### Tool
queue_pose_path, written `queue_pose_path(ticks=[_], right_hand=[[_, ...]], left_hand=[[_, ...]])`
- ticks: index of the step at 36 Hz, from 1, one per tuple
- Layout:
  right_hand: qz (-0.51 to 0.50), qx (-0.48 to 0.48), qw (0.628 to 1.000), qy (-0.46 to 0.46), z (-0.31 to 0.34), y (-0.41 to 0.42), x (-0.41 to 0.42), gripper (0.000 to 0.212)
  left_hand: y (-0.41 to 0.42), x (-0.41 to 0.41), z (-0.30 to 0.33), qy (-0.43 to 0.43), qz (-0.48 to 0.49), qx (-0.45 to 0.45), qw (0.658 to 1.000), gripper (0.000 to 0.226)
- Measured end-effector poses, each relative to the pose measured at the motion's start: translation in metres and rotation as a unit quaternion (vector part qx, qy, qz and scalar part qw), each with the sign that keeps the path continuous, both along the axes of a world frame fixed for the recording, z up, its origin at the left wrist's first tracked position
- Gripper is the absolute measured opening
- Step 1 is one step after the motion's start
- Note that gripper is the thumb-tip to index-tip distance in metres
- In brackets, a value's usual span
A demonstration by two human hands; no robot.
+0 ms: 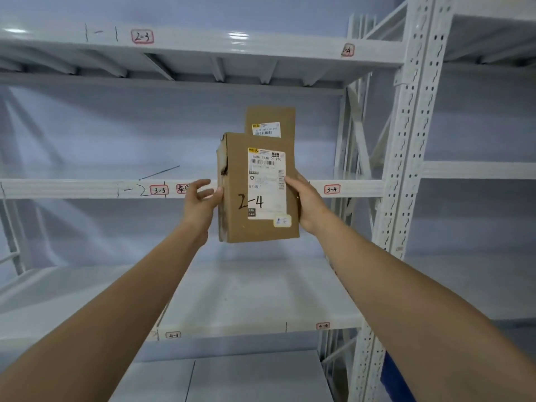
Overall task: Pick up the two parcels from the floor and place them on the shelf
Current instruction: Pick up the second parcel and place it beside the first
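Note:
Two brown cardboard parcels are held up in front of a white metal shelf rack (87,188). The front parcel (235,221) carries a white shipping label with "2-4" written in black. Behind it the second parcel (271,116) sticks up, only its top part and a small label showing. My right hand (304,203) grips the right edge of the front parcel. My left hand (203,201) touches its left edge with the fingers partly spread. Both parcels hang in the air at the height of the shelf beam marked 3-3 and 3-4.
The rack has several levels, with red-framed tags 2-3 (142,36), 3-4 (331,189) and 4-3 (173,335) on the beams. A perforated white upright (406,169) stands at the right, with another rack bay beyond it. A thin dark rod (159,173) lies on the middle level.

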State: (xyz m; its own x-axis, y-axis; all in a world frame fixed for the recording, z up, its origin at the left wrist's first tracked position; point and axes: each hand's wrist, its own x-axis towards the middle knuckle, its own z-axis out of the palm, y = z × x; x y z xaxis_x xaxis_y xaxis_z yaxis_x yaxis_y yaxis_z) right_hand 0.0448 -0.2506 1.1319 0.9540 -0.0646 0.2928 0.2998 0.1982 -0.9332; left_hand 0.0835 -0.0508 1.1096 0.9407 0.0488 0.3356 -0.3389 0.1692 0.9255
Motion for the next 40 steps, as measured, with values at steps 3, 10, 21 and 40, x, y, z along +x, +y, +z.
queue_pose_path(ticks=[3,10,21,40], right_hand=[[-0.027,-0.058,0.998,-0.016,0.016,0.003,-0.002,0.035],[-0.046,-0.083,0.995,-0.034,0.047,0.015,0.005,0.049],[-0.023,-0.099,0.993,-0.053,0.088,0.025,0.012,0.048],[-0.081,-0.150,0.983,-0.065,0.111,0.084,0.057,0.049]], left_hand=[[-0.001,-0.003,0.021,-0.032,0.025,-0.013,0.999,0.014],[-0.005,-0.020,0.063,0.012,-0.110,-0.056,0.992,0.038],[0.021,-0.005,0.087,-0.119,-0.073,0.057,0.989,0.038],[0.070,0.036,0.113,-0.103,0.012,0.116,0.988,0.044]])
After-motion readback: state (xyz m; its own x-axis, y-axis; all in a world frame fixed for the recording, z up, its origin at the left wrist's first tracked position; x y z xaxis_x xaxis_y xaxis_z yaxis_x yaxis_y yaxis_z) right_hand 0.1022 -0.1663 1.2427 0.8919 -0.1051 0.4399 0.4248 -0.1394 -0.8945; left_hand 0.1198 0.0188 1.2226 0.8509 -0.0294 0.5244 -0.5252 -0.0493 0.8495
